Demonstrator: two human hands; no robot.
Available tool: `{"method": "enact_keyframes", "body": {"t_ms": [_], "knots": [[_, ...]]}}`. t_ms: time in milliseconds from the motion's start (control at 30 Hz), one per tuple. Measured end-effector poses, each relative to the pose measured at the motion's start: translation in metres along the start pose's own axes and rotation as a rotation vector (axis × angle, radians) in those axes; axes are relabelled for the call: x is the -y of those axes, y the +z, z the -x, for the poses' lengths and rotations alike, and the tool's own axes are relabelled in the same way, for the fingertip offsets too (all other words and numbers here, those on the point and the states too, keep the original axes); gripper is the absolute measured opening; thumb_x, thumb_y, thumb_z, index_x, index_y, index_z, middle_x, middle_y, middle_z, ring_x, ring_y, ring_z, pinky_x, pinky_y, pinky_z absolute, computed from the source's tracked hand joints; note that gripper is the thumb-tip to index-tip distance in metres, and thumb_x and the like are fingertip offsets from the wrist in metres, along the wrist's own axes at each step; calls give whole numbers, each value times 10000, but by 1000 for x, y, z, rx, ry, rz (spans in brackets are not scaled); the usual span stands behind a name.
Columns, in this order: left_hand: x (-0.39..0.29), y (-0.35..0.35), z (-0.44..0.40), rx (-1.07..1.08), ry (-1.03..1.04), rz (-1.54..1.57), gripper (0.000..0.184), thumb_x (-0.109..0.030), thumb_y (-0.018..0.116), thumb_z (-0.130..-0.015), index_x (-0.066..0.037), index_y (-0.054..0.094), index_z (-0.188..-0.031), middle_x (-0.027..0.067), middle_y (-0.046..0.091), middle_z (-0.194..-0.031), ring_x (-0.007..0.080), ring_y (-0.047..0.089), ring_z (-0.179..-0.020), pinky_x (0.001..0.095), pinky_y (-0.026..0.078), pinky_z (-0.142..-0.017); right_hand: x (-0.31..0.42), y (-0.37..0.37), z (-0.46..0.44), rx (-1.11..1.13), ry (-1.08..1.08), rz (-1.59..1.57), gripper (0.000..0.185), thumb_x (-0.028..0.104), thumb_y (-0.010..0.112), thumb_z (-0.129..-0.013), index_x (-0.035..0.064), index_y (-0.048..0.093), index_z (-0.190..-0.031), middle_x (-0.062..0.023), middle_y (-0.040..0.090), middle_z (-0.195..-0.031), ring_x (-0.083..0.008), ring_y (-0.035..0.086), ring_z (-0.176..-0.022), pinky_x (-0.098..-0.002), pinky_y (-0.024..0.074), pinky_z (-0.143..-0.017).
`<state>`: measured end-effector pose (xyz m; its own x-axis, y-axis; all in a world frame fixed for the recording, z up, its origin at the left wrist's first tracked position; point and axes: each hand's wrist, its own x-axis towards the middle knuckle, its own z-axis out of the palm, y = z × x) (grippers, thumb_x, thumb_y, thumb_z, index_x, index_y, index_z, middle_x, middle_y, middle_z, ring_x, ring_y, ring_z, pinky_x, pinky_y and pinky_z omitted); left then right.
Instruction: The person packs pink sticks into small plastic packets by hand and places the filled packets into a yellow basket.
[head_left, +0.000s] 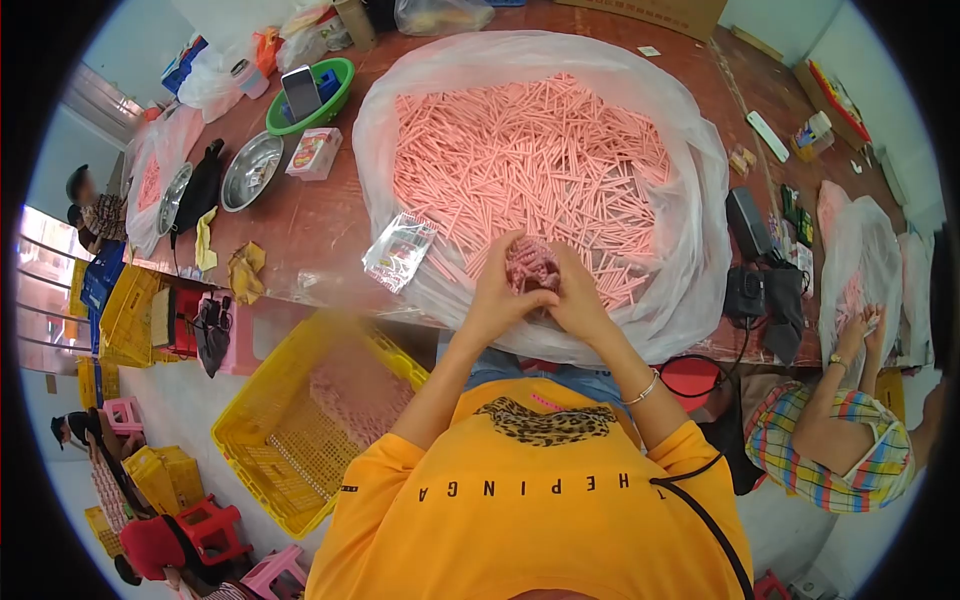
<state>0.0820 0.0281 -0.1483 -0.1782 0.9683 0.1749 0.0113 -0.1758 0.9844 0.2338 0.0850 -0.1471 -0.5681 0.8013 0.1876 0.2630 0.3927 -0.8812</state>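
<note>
My left hand (499, 293) and my right hand (580, 298) meet around a bundle of thin pink sticks (531, 264). The fingers of both hands curl around its sides, and the stick ends face up toward me. Just beyond my hands, a heap of loose pink sticks (520, 150) lies in a large clear plastic bag (690, 190) opened out on the table. A silver printed packet (400, 250) rests on the bag's edge, left of my left hand. The lower part of the bundle is hidden by my fingers.
Below the table, to the left, a yellow plastic crate (250, 420) holds blurred pink bundles (362, 395). A green basin (338, 92) with a phone (300, 92) and a metal bowl (252, 172) stand on the red table (300, 225). Another person (830, 430) works at the right.
</note>
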Motion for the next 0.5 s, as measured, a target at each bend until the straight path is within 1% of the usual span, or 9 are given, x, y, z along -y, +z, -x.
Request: {"method": "enact_keyframes", "body": {"t_ms": [67, 167, 267, 367, 467, 500], "knots": [[1, 2, -1, -31, 127, -230, 789, -70, 880, -675, -41, 425, -1318, 101, 532, -1227, 184, 555, -1133, 318, 481, -956, 2, 2, 0, -3, -95, 21, 634, 87, 758, -706, 27, 494, -1279, -191, 541, -1166, -374, 551, -1083, -424, 456, -939], [15, -9, -3, 40, -36, -28, 731, -49, 870, -677, -37, 450, -1275, 108, 527, -1254, 181, 541, -1165, 320, 471, -974, 10, -11, 1, -87, -298, 296, 608, 107, 753, -709, 31, 497, -1255, -184, 537, -1136, -383, 541, -1073, -436, 456, -924], [19, -9, -3, 42, 113, -64, 683, -57, 886, -667, -44, 477, -1214, 106, 525, -1264, 192, 532, -1181, 323, 446, -1011, 19, -26, 7, -102, -163, 340, 438, 94, 719, -743, 31, 541, -1138, -176, 548, -1063, -370, 566, -997, -435, 480, -850], [16, -9, -4, 71, 104, 5, 696, -15, 865, -676, -52, 468, -1246, 103, 546, -1256, 184, 552, -1153, 324, 456, -999, 7, -33, 12, 71, 43, 241, 263, 47, 681, -772, 24, 554, -1001, -158, 558, -985, -345, 585, -888, -415, 489, -754], [-1, -6, -2, 87, -46, 129, 715, -53, 862, -686, -47, 463, -1279, 95, 529, -1255, 185, 536, -1174, 329, 456, -993, 17, -23, 9, -49, -114, 141, 160, 3, 649, -787, 17, 543, -907, -143, 558, -928, -333, 579, -806, -390, 485, -693], [-1, -8, -2, 68, -50, 88, 721, -66, 864, -688, -46, 460, -1284, 92, 530, -1244, 184, 537, -1169, 329, 456, -994, 15, -21, 9, -44, -122, 135, 196, 7, 662, -782, 18, 543, -938, -146, 553, -931, -328, 579, -811, -390, 483, -699]]}}
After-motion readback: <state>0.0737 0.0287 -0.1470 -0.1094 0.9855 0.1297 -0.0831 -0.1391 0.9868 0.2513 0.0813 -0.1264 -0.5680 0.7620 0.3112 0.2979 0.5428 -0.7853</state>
